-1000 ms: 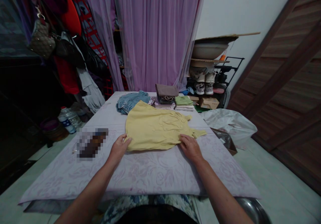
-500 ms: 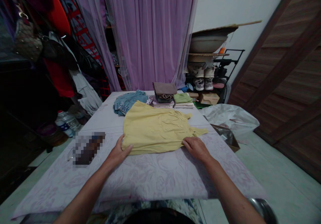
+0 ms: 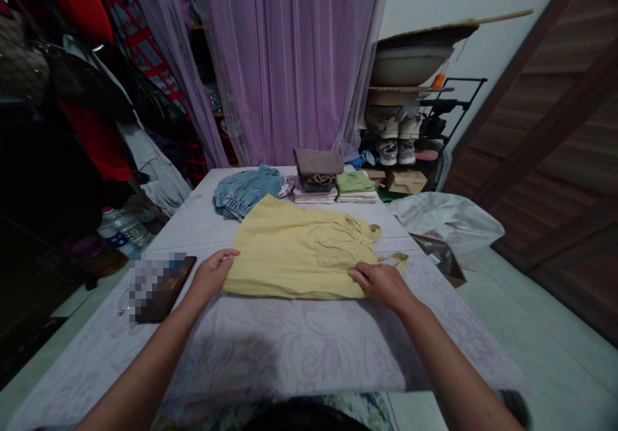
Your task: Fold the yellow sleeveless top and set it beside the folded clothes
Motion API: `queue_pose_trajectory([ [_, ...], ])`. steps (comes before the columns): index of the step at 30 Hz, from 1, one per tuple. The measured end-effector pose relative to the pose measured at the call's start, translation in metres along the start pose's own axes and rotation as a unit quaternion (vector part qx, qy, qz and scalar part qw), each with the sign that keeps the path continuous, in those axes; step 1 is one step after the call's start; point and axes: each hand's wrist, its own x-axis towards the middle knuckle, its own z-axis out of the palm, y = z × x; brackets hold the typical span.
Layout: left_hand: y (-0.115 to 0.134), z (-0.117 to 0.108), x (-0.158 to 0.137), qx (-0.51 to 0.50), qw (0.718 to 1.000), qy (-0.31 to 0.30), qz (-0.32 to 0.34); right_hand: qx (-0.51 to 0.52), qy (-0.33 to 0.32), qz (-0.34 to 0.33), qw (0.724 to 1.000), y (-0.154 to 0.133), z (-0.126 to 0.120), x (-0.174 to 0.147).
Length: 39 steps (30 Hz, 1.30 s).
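A yellow strappy top (image 3: 294,250) lies flat on the patterned tablecloth (image 3: 309,354), its straps pointing right and its wide hem to the left. My left hand (image 3: 215,273) pinches the hem edge at the left side, thumb and fingers closed on the cloth. Near the right end, my right hand (image 3: 379,283) grips the top just below its gathered front, fingers curled into the fabric. Behind the hem lies a crumpled blue denim garment (image 3: 241,189).
Folded clothes (image 3: 316,170) are stacked at the back, beside a green folded garment (image 3: 355,181). A dark, partly blurred-out object (image 3: 171,289) lies at the left. Off the table's right side are a plastic bag (image 3: 449,221) and a shoe rack (image 3: 400,141).
My left hand has moved from the near hem corner farther up the hem edge. The top's near edge looks smoother and its straps now stand slightly raised. The view has shifted slightly.
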Motion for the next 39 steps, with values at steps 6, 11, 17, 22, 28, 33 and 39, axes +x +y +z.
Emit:
queue_pose_trajectory([
  [6,0.012,0.008,0.042,-0.174,0.981,-0.042,-0.073,0.029,0.028,0.085,0.996,0.001,-0.009,0.054],
  [11,0.011,0.02,0.061,-0.215,0.965,-0.058,-0.138,0.039,0.066,0.16,0.984,-0.004,-0.003,0.089],
  [17,-0.013,0.031,0.065,-0.191,0.97,-0.031,-0.145,0.118,0.232,0.102,0.96,-0.006,0.007,0.081],
  [22,-0.017,0.032,0.064,-0.209,0.968,-0.021,-0.141,0.192,0.231,-0.039,0.953,-0.043,0.019,0.065],
  [28,-0.019,0.036,0.057,-0.209,0.971,-0.048,-0.105,0.2,0.175,-0.095,0.959,-0.075,0.056,0.066],
  [33,-0.029,0.037,0.058,-0.258,0.961,-0.063,-0.084,0.196,0.185,-0.095,0.958,-0.068,0.076,0.069],
  [39,-0.035,0.034,0.065,-0.263,0.958,-0.038,-0.107,0.193,0.203,-0.093,0.955,-0.067,0.079,0.067],
])
